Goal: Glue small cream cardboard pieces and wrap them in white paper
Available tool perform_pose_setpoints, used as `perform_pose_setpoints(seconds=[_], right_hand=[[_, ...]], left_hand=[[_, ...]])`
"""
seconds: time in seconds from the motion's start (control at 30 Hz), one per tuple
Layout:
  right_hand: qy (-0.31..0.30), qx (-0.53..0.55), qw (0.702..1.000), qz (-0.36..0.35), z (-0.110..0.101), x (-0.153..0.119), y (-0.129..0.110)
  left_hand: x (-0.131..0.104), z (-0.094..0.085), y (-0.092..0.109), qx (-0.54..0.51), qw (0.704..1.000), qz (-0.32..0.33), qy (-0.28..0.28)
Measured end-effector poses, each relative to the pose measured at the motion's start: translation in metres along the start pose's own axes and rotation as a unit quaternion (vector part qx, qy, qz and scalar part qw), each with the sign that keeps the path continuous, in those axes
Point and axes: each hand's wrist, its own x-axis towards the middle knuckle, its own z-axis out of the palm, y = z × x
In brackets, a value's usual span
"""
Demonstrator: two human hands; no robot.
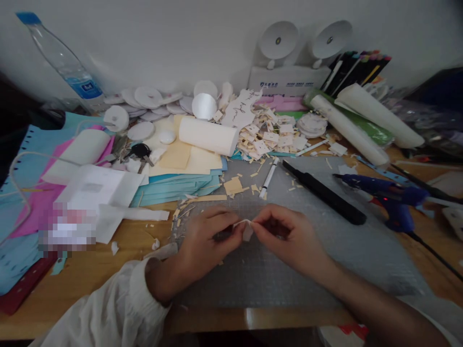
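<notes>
Between my two hands is a small white piece of paper or card (pixel 248 232), bent along its top edge. My left hand (pixel 210 238) pinches its left end between thumb and fingers. On the other end, my right hand (pixel 285 236) pinches with thumb and forefinger. Both hands are over a grey cutting mat (pixel 289 284). Beyond them lie a white marker pen (pixel 268 178), a scrap of cream paper (pixel 234 187) and a black utility knife (pixel 325 193). Thin paper offcuts are scattered around the mat's left edge.
A blue glue gun (pixel 387 193) with a red light lies at the right, its cord trailing off. Behind the mat is a pile of small cream cards (pixel 264 135). Coloured paper sheets (pixel 177 188) and a white paper roll (pixel 208 135) sit left; a water bottle (pixel 68 67) stands back left.
</notes>
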Motion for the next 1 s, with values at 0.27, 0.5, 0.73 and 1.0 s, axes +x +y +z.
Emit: perform_pose_setpoints(seconds=[0.27,0.5,0.73,1.0], right_hand=[[0.034,0.006,0.999,0.009,0.0018,0.0016,-0.0021],[0.052,-0.031,0.998,-0.006,0.0011,0.0010,0.0008],[0.066,-0.103,0.988,-0.092,0.0005,0.0000,-0.0005],[0.038,-0.143,0.967,-0.205,-0.0013,-0.0052,-0.0017]], left_hand=[[-0.0020,0.0025,-0.0019,0.026,0.999,0.038,0.019],[-0.0012,0.0015,-0.0044,0.003,0.998,0.049,-0.029],[-0.0026,0.0014,-0.0071,-0.005,0.998,0.042,-0.038],[0.0010,0.0002,-0.0066,-0.112,0.988,-0.109,-0.009]])
